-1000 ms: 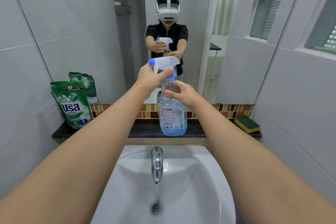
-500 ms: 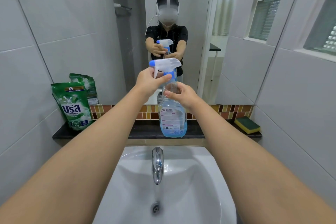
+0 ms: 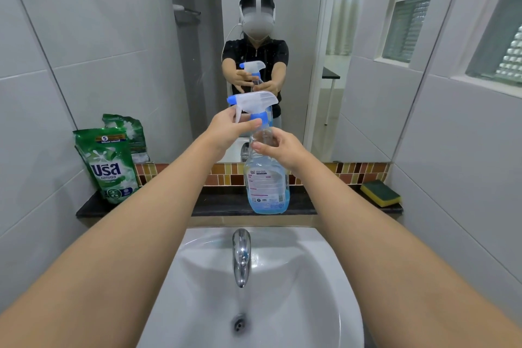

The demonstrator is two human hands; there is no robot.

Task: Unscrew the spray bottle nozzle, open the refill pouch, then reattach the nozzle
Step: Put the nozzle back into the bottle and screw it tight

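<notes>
The clear plastic spray bottle [image 3: 267, 178] stands upright on the dark ledge [image 3: 226, 205] near its front edge, right hand [image 3: 282, 147] clasping its neck, left hand [image 3: 228, 128] directly above pinching the white-and-blue trigger nozzle [image 3: 254, 106] on the vertical axis.

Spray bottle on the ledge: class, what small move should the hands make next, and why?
Probably twist the blue collar further with the left hand. The nozzle is on the spray bottle, the right hand steadies its neck, and the refill pouch stands untouched.
</notes>
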